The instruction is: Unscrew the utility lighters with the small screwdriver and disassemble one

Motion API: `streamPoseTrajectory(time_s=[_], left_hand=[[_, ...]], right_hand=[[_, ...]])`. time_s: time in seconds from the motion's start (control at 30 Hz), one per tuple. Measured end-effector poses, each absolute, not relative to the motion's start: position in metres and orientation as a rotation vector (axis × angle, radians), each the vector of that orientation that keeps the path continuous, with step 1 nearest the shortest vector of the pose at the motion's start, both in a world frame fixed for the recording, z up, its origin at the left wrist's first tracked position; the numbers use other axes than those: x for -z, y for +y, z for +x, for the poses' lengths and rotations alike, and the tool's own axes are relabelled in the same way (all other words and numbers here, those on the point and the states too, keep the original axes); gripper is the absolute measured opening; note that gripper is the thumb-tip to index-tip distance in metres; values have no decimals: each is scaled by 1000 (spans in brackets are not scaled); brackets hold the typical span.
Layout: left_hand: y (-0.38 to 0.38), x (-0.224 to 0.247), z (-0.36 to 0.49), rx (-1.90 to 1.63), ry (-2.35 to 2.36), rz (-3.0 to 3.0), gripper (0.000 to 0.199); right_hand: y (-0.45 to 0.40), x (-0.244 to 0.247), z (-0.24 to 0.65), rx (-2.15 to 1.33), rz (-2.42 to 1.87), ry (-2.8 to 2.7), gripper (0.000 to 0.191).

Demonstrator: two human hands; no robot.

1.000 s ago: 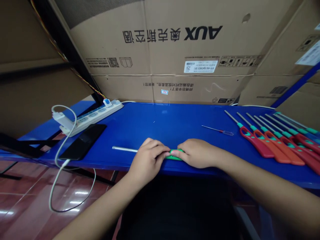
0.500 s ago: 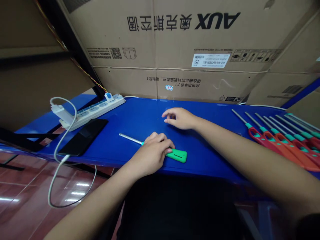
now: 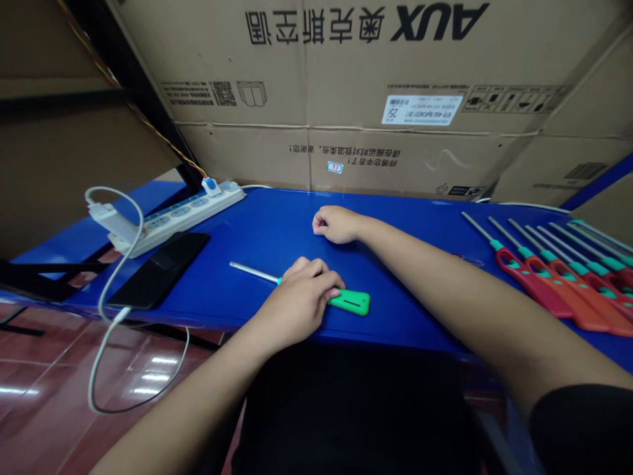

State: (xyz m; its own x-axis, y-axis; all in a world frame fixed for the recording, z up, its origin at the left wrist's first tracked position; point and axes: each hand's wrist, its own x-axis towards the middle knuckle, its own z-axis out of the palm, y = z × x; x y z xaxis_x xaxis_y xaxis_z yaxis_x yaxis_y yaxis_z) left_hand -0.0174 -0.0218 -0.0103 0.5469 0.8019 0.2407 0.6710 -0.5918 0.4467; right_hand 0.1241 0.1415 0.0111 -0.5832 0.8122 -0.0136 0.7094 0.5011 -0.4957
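Note:
My left hand [image 3: 304, 297] is wrapped round a green gas lighter [image 3: 353, 302] with a long metal tube, lying near the front edge of the blue table [image 3: 395, 310]. The tube points left; the middle of the lighter is hidden under my fingers. Farther back, my right hand [image 3: 336, 224] is at the tabletop with its fingers curled together. Whatever it may pinch is hidden or too small to make out.
Several red and orange gas lighters [image 3: 558, 284] lie in a row on the right. On the left are a white power strip [image 3: 173, 221], a black phone [image 3: 161, 270] and a white cable [image 3: 93, 356]. A large cardboard box [image 3: 237, 152] stands behind.
My right hand has moved a little left over the spot where a tiny pale sliver showed, and its fingers have closed. My left hand stays on the lighter.

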Motion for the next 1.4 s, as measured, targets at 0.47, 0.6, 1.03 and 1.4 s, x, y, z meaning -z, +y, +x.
streamPoseTrajectory(time_s=[0.47,0.6,1.03,1.4], left_hand=[[-24,9,-20,-600,1215,2460,28],[-22,10,-20,-609,1211,2469,28],[-23,6,-20,-578,1177,2495,27],[-23,6,-20,-574,1172,2498,28]], right_hand=[[9,-17,235,-630,-1295,-2351,12],[-2,-10,240,-454,-1295,-2425,14],[-15,-17,227,-422,-994,-2566,16],[1,-26,224,-376,-785,-2734,16]])
